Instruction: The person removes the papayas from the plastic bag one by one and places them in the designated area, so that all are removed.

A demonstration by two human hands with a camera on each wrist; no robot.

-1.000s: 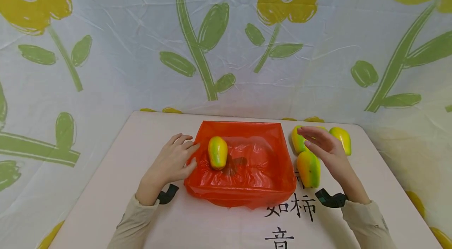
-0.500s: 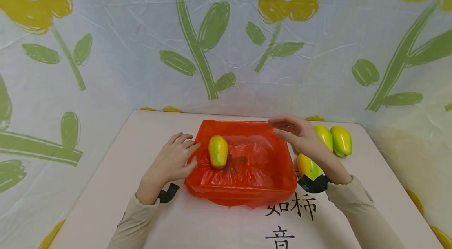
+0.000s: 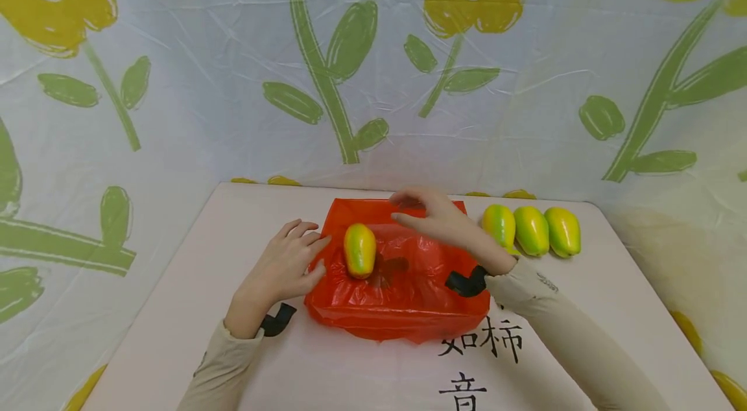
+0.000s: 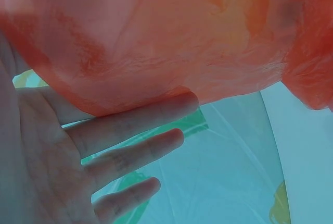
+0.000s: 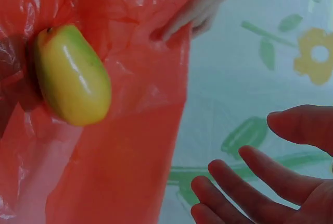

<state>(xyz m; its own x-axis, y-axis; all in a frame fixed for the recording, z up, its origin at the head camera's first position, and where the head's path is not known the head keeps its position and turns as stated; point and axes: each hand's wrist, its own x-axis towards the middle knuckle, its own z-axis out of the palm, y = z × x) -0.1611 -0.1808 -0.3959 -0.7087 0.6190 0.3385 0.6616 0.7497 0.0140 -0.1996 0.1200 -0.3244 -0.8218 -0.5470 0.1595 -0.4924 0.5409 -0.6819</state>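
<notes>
A red plastic bag lines an open box, with one yellow-green mango lying in its left part. My left hand rests at the box's left side, fingers spread and straight; the left wrist view shows them along the red plastic. My right hand hovers over the back of the box with nothing in it, thumb and fingers apart and loosely bent. In the right wrist view the same mango lies clear of the right hand's fingers.
Several more mangoes lie on the table right of the box, with the right forearm hiding part of that area. Black characters mark the pale table top in front. A flower-print cloth stands behind and around the table.
My right hand has swung left, from above the mangoes on the table to over the box, still holding nothing. The left hand and the mango in the box have stayed put.
</notes>
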